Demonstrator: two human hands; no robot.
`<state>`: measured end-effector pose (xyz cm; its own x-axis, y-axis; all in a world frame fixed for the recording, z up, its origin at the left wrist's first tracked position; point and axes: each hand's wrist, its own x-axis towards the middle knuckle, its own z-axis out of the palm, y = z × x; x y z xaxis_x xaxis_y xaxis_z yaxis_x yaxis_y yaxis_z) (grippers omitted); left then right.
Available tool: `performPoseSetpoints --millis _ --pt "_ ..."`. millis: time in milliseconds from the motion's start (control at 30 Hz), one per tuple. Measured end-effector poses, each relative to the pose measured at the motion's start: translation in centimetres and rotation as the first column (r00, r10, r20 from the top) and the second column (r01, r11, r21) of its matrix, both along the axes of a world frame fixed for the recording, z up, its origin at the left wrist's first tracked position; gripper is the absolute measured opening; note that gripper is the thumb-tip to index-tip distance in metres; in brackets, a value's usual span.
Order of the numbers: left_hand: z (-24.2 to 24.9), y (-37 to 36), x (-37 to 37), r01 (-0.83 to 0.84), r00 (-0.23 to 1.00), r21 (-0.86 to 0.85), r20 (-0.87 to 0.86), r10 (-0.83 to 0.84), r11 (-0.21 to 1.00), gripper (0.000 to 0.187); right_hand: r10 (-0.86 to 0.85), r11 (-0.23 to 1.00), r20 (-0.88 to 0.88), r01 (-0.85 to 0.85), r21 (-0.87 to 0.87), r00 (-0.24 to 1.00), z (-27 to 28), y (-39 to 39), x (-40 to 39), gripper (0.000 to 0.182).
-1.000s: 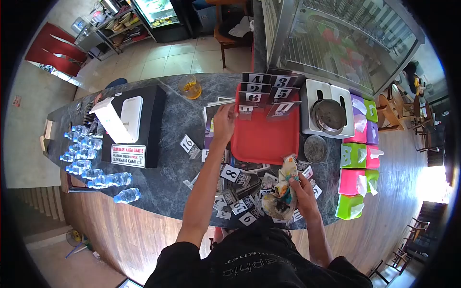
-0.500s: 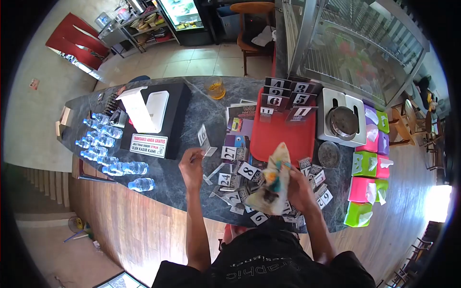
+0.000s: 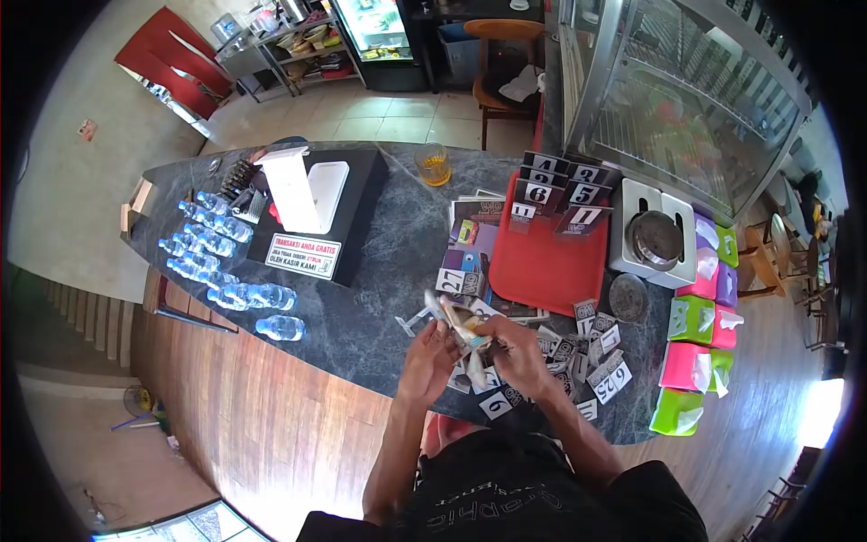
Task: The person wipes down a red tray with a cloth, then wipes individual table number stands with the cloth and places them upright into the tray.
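Note:
In front of my body, my left hand (image 3: 428, 363) and my right hand (image 3: 515, 354) are close together above the dark counter. My right hand grips a stained cloth (image 3: 475, 339), bunched up now. A table number sign (image 3: 433, 303) shows as a pale edge at my left fingertips, mostly covered by the cloth; its number cannot be read. Under and around my hands lie several loose number signs, among them a 9 sign (image 3: 499, 403) and a 25 sign (image 3: 611, 383). A 27 sign (image 3: 452, 281) is just beyond them.
Ahead is a red tray (image 3: 546, 278) with upright number signs (image 3: 578, 194) at its far end. An ashtray-like round dish (image 3: 629, 298), a stove (image 3: 652, 239) and tissue packs (image 3: 684, 366) stand right. Water bottles (image 3: 280, 328) and a cash drawer (image 3: 357, 217) are left; a glass (image 3: 433, 167) stands behind.
My left hand has taken the 16 sign from the counter and come right, towards my body. My right hand has moved left, bringing the cloth against the sign. The view has shifted slightly.

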<state>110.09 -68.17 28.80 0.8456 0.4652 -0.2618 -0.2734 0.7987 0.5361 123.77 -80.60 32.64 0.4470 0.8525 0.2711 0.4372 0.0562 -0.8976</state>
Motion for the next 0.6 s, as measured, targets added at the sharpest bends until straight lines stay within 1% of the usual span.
performPoseSetpoints --millis 33,67,100,133,167,233,267,333,367,400,433,467,500,533,567,600 --pt "0.1 0.2 0.3 -0.002 1.0 0.001 0.004 0.002 1.0 0.029 0.018 1.0 0.016 -0.018 -0.007 1.0 0.1 -0.1 -0.1 0.035" --pt "0.2 0.5 0.7 -0.003 0.999 -0.003 0.051 0.004 1.0 0.026 0.016 1.0 0.022 -0.016 -0.004 1.0 0.3 -0.2 0.0 0.035" --pt "0.5 0.7 1.2 -0.002 0.995 -0.009 0.097 0.003 1.0 0.024 -0.054 0.996 -0.037 0.051 -0.069 0.998 0.4 -0.3 0.1 0.031" --pt "1.0 0.5 1.5 -0.088 0.995 0.066 0.044 0.085 0.994 0.019 -0.126 0.984 -0.092 0.113 -0.139 0.988 0.5 -0.6 0.2 0.027" --pt "1.5 0.5 1.7 -0.086 0.995 0.064 0.048 0.082 0.994 0.019 -0.161 0.983 -0.009 0.159 -0.091 0.987 -1.4 -0.8 1.0 0.026" --pt "2.2 0.4 2.0 -0.206 0.966 0.302 -0.089 0.243 0.931 0.014 -0.353 0.922 0.083 0.361 -0.137 0.932 0.0 -0.9 1.0 0.025" --pt "2.8 0.5 2.0 -0.214 0.964 0.302 -0.087 0.251 0.929 0.014 -0.413 0.909 -0.119 0.402 -0.106 0.903 -2.0 -1.2 1.8 0.021" --pt "3.9 0.8 2.0 -0.242 0.906 0.435 -0.219 0.363 0.867 0.016 -0.345 0.925 -0.369 0.378 0.018 0.863 -1.0 -1.5 2.2 0.023" --pt "4.1 1.0 2.1 -0.245 0.864 0.5 -0.275 0.421 0.83 0.017 -0.319 0.945 -0.156 0.326 0.02 0.935 -0.3 -1.6 2.0 0.026" --pt "3.6 1.2 1.8 -0.201 0.855 0.536 -0.312 0.414 0.82 0.017 -0.183 0.983 0.027 0.183 0.016 0.983 1.5 -1.8 1.4 0.028" --pt "3.0 1.1 1.8 -0.209 0.861 0.635 -0.241 0.447 0.744 0.017 -0.036 0.999 0.205 0.04 -0.016 0.978 3.1 -1.8 0.5 0.03" --pt "2.6 1.0 2.0 -0.217 0.868 0.724 -0.163 0.468 0.655 0.017 0.077 0.997 0.164 -0.079 0.005 0.984 3.7 -1.1 -0.6 0.035" --pt "3.6 0.4 1.9 -0.273 0.916 0.616 -0.068 0.395 0.739 0.018 0.075 0.997 0.165 -0.077 0.006 0.983 3.2 -0.8 -0.4 0.035" --pt "3.8 0.5 2.0 -0.276 0.916 0.615 -0.064 0.395 0.739 0.018 0.086 0.995 0.296 -0.095 0.017 0.951 2.8 -0.2 -0.2 0.036" --pt "3.9 0.6 1.9 -0.203 0.906 0.641 -0.164 0.391 0.74 0.019 0.097 0.993 0.423 -0.118 0.024 0.901 2.5 0.2 0.1 0.037" --pt "3.9 0.7 1.9 -0.131 0.882 0.659 -0.263 0.391 0.74 0.02 0.086 0.993 0.441 -0.111 0.032 0.893 2.4 0.2 0.6 0.038"
